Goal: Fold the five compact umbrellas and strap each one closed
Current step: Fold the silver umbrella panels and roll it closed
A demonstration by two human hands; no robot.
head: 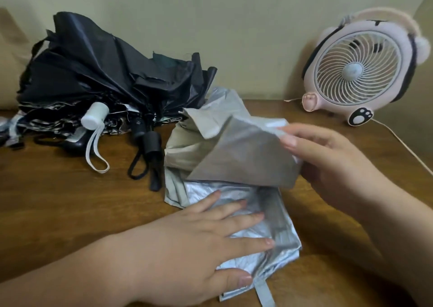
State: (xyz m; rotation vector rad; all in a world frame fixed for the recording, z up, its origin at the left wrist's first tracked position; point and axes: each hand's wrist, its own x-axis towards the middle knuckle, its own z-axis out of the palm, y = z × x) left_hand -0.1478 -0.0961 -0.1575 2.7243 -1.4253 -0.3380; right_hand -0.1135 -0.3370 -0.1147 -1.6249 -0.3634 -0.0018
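Beneath left grip [199,243], within right grip [328,163]: silver umbrella [243,161]

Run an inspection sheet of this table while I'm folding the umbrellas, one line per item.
Surface: brown wooden table, umbrellas lying on it.
Job's things: silver umbrella in front, partly folded, its strap loose; pile of dark umbrellas back left, not folded, white handle and black handle sticking out.
Clutter: pink fan at back right.
Hands: left hand flat, pressing the silver canopy; right hand holds up one panel.
Cables: fan's white cord trails across the table to the right.
Surroundings: pale wall behind.
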